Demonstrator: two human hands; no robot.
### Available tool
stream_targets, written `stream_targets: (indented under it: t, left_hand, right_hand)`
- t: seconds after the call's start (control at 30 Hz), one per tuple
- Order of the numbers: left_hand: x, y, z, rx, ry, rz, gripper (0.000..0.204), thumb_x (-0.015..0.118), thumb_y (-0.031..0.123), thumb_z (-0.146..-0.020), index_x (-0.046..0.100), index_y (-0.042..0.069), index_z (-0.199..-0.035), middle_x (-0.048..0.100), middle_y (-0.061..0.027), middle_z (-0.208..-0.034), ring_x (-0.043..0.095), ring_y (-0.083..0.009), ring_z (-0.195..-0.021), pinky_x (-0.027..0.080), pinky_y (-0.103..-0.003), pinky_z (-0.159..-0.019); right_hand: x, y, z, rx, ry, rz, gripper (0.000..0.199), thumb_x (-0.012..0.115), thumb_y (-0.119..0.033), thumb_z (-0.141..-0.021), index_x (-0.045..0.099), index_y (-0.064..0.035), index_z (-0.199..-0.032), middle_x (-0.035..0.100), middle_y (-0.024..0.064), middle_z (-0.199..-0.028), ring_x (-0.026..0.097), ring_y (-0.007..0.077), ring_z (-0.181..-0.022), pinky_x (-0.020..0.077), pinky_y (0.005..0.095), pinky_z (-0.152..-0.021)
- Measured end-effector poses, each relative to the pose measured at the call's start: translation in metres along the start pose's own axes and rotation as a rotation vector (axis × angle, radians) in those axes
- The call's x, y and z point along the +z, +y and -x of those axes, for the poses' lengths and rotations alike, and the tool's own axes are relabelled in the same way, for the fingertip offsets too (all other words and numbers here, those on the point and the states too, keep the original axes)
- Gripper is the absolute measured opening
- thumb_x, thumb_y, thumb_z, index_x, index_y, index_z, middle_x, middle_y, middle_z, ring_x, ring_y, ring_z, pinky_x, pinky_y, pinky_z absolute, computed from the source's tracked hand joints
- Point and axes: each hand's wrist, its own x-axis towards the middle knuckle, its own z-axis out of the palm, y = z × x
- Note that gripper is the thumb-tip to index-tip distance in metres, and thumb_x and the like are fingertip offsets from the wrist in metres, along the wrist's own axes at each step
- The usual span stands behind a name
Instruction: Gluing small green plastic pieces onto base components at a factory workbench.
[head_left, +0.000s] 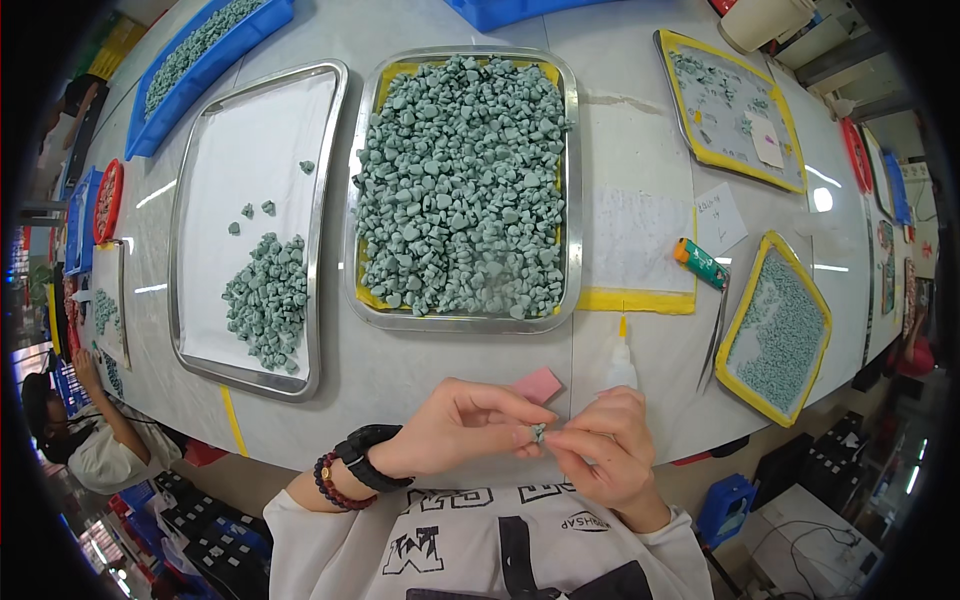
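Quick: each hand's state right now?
Left hand: closed, pinching a small green stone.
Right hand: fingertips closed on the same stone; whether it also holds the white bottle cannot be told.

1. A light, off-white top with loose sleeves covers the torso.
2. Bold black-outlined lettering marks its front, with a small dark oval emblem to the right.
3. A wide black strip runs down the middle.
4. The left wrist carries a black-strapped watch and a dark red beaded bracelet with a gold-coloured bead.
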Motion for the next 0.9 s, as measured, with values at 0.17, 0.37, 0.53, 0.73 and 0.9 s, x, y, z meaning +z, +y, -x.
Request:
stream_targets:
  t: [0.17,0.37,0.53,0.73,0.9]
  left_hand:
    - [0.0001,0.0009,0.0001,-0.019,0.000,-0.040,0.023,0.056,-0.007,-0.086,0.062,-0.006,-0.108,0.063,-0.0126,-0.100,0.064,-0.0165,-0.085,0.053,-0.029,-0.078]
    - [-0.0004,0.0018,-0.0014,-0.098,0.028,-0.041,0.023,0.056,-0.005,-0.086,0.061,-0.006,-0.109,0.064,-0.0124,-0.099,0.064,-0.0157,-0.084,0.053,-0.028,-0.077]
    - [-0.0018,-0.0004,-0.0009,-0.098,0.031,0.042,0.024,0.057,-0.003,-0.086,0.061,-0.005,-0.110,0.065,-0.0129,-0.099,0.065,-0.0159,-0.084,0.053,-0.028,-0.078]
    - [-0.0024,-0.0020,-0.0019,-0.118,0.012,0.132,0.023,0.056,-0.002,-0.087,0.060,-0.006,-0.110,0.065,-0.0136,-0.100,0.064,-0.0163,-0.084,0.053,-0.029,-0.079]
    - [-0.0031,-0.0018,-0.0016,-0.112,-0.022,0.116,0.023,0.054,-0.001,-0.089,0.060,-0.006,-0.110,0.065,-0.0134,-0.098,0.064,-0.0166,-0.084,0.052,-0.028,-0.077]
  right_hand:
    - [-0.0020,-0.0024,0.0004,-0.044,-0.042,0.105,0.027,0.072,0.002,-0.058,0.066,-0.0089,-0.083,0.056,0.0013,-0.082,0.052,0.0204,-0.069,0.0420,0.0375,-0.068]
    - [-0.0008,-0.0030,-0.0012,0.021,-0.031,0.033,0.028,0.073,0.001,-0.057,0.066,-0.0093,-0.082,0.056,0.0007,-0.082,0.053,0.0199,-0.069,0.0420,0.0376,-0.067]
    - [0.0026,-0.0043,-0.0007,-0.005,0.007,0.072,0.027,0.074,0.001,-0.058,0.066,-0.0097,-0.081,0.056,0.0007,-0.082,0.053,0.0197,-0.069,0.0420,0.0373,-0.067]
    - [0.0059,-0.0032,0.0011,-0.029,0.057,0.094,0.025,0.075,-0.001,-0.060,0.065,-0.0104,-0.081,0.055,0.0005,-0.081,0.053,0.0192,-0.069,0.0421,0.0371,-0.067]
    - [0.0003,-0.0042,-0.0011,-0.041,0.063,0.097,0.024,0.075,-0.001,-0.062,0.064,-0.0107,-0.081,0.055,0.0002,-0.081,0.053,0.0190,-0.070,0.0431,0.0361,-0.067]
